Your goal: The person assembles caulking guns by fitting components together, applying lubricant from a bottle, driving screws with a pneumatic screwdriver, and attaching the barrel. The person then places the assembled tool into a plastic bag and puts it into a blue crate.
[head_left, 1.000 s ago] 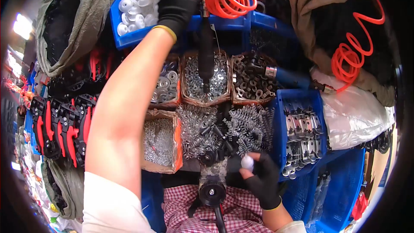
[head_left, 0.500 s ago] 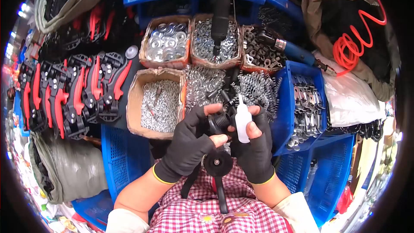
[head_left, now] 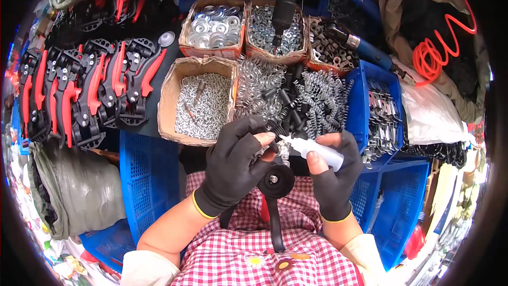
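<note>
My right hand (head_left: 338, 180), in a black fingerless glove, is closed round a white squeeze bottle (head_left: 321, 152). The bottle is tilted, its thin nozzle pointing left at the fingertips of my left hand (head_left: 233, 164). That hand is gloved too and pinches a small black ribbed part (head_left: 274, 128), which the fingers largely hide. Whether the nozzle touches the part I cannot tell. Just below both hands is a round black disc (head_left: 274, 180) with a screw at its centre and a black strip running down from it.
Cardboard boxes hold small screws or rivets (head_left: 203, 107), washers (head_left: 214, 26) and nuts (head_left: 275, 26). Loose springs (head_left: 320, 100) lie beyond my hands. Red-and-black handled tools (head_left: 95, 87) line the left. A blue bin (head_left: 359, 108) of metal parts and a power driver (head_left: 365, 50) are at right.
The white bottle has gone from upright to tilted, its nozzle now toward my left hand. The black ribbed part is more covered by my left fingers. The whole view has shifted slightly.
</note>
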A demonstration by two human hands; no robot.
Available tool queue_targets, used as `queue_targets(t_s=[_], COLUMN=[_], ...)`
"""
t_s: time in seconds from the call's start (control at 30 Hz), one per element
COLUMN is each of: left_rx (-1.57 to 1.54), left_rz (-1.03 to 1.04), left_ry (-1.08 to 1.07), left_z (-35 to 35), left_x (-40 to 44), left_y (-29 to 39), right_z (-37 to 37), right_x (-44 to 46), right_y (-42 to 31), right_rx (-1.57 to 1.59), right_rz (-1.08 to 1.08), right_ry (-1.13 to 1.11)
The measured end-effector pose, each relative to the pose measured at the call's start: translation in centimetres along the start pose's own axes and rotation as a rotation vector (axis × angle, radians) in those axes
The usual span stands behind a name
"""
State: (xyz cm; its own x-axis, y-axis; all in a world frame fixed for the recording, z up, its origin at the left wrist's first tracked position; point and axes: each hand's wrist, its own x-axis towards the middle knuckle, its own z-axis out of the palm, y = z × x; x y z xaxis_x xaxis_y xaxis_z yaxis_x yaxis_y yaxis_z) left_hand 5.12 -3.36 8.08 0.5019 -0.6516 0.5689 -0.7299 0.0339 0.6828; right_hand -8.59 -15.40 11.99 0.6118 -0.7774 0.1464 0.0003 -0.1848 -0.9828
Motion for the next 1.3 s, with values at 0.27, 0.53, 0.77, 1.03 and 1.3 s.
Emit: queue_targets(t_s=[0.27, 0.53, 0.77, 1.03, 1.3], left_rx=[0.023, -0.191, -0.996, -1.589, -1.726], left_rz=[0.063, -0.178, -0.911, -1.235, -1.391], left_ry=[0.009, -0.002, 0.067, -0.059, -0.067], left_z=[0.1, 0.7, 0.2, 0.1, 0.5], left_x=[-0.2, -0.9, 0.1, -0.5, -0.7], left_y=[-0.1, 0.1, 2.2, 2.1, 2.1], right_z=[-0.1, -0.2, 0.1, 0.0, 0.1], right_x=[0.6, 0.7, 0.5, 0.7, 1.0], right_y=[-0.7, -0.6, -0.6, -0.8, -1.0], right_rx=[-0.391, -0.429, -0.336, -0.309, -0.406], right_rz=[-0.33, -0.407, -0.402, -0.397, -0.459], right_ry=[-0.026, -0.042, -0.007, -0.039, -0.056])
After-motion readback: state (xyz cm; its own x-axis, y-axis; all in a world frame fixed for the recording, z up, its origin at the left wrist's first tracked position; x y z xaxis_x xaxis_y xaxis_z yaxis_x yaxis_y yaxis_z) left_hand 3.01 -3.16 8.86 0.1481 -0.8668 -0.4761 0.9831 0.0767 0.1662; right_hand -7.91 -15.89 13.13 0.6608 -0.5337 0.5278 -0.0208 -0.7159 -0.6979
